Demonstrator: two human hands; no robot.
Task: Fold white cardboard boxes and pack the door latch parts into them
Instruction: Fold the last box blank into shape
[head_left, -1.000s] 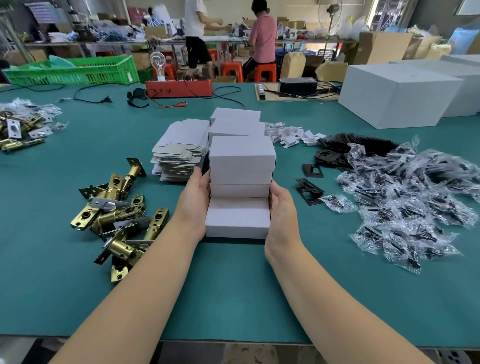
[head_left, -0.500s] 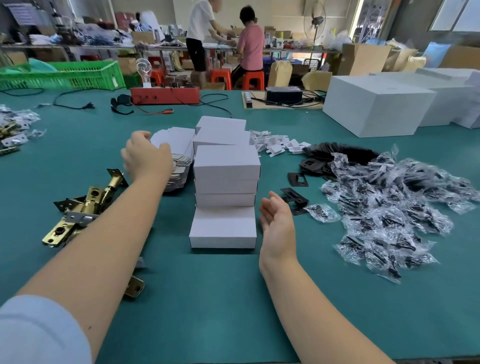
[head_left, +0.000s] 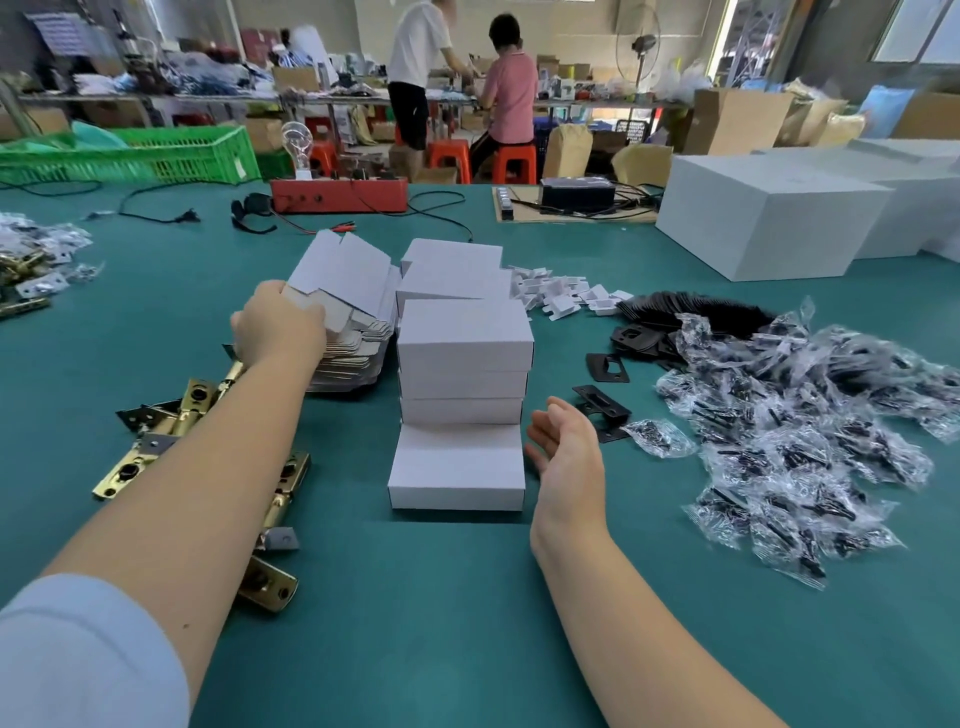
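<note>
A stack of folded white boxes (head_left: 462, 364) stands mid-table, with one more box (head_left: 457, 467) lying in front of it. To its left, my left hand (head_left: 278, 325) grips a flat white box blank (head_left: 345, 278) and tilts it up off the pile of blanks (head_left: 353, 353). My right hand (head_left: 563, 447) hovers open just right of the front box, palm toward it, holding nothing. Brass door latches (head_left: 182, 415) lie under my left forearm. Bagged screw packs (head_left: 800, 431) and black strike plates (head_left: 605, 366) lie to the right.
Small white inserts (head_left: 556, 291) lie behind the stack. Large white cartons (head_left: 769, 218) stand at the back right, a red device (head_left: 337, 195) and cables at the back, a green crate (head_left: 130, 156) at the back left. Two people work at a far bench.
Both hands left the sides of the box stack. My left hand reached to the blank pile and has lifted one blank; my right hand drew back slightly and stays open.
</note>
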